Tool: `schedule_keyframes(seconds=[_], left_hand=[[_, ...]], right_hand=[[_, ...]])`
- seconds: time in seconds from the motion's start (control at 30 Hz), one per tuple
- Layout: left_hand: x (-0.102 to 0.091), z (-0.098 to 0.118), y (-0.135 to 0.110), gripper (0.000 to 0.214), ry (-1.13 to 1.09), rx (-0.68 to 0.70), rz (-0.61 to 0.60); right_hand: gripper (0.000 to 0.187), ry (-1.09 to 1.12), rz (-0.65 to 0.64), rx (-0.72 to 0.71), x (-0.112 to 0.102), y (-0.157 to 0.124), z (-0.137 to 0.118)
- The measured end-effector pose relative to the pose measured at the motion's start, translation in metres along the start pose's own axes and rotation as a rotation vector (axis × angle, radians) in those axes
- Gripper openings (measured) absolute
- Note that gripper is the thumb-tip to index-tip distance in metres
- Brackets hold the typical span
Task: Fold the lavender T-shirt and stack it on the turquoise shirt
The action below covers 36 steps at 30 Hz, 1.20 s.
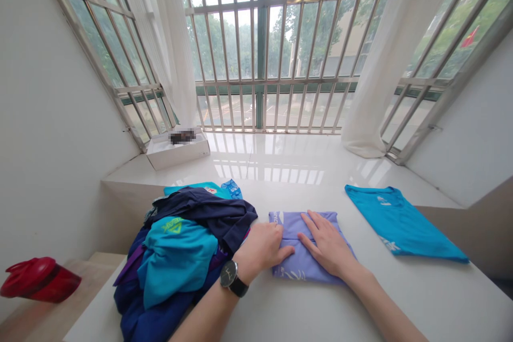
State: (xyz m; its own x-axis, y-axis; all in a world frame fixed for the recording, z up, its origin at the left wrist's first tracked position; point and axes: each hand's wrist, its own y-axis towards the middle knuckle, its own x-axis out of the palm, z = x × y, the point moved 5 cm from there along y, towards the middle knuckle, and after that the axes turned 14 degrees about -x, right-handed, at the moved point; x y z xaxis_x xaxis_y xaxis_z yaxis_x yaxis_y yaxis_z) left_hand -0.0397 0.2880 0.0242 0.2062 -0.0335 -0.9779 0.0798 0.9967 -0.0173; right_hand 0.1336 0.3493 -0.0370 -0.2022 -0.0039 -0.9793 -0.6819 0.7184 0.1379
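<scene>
A folded lavender shirt (308,272) with white print lies flat on the white surface in front of me. My right hand (326,243) rests open on its right half, fingers spread and pressed to the cloth. At the shirt's left edge, my left hand (262,248) has its fingers curled and its thumb on the fabric; the fingertips are hidden. A black watch is on the left wrist. Close to the left hand sits a loose heap of clothes, with a navy garment (200,208) over the back and a turquoise shirt (176,256) in front.
A folded turquoise shirt (401,222) lies to the right. At the back left stands a white box (180,157) with a blurred dark item on it. A red bottle (44,280) is lower left, beyond the edge. Barred windows and white curtains (372,101) border the ledge.
</scene>
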Motion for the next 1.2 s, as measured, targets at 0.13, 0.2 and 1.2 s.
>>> schedule_keyframes(seconds=[0.13, 0.2, 1.2], left_hand=[[-0.003, -0.001, -0.001, 0.043, 0.007, -0.078, -0.010], [-0.002, -0.002, -0.001, 0.040, -0.013, -0.107, 0.004], [0.019, -0.025, 0.015, 0.020, -0.387, -0.186, 0.027]], right_hand=[[0.073, -0.017, 0.000, 0.032, 0.000, 0.000, 0.002], [0.072, -0.025, 0.006, 0.064, 0.001, -0.001, 0.005], [0.080, 0.018, -0.006, 0.049, -0.003, -0.003, 0.010]])
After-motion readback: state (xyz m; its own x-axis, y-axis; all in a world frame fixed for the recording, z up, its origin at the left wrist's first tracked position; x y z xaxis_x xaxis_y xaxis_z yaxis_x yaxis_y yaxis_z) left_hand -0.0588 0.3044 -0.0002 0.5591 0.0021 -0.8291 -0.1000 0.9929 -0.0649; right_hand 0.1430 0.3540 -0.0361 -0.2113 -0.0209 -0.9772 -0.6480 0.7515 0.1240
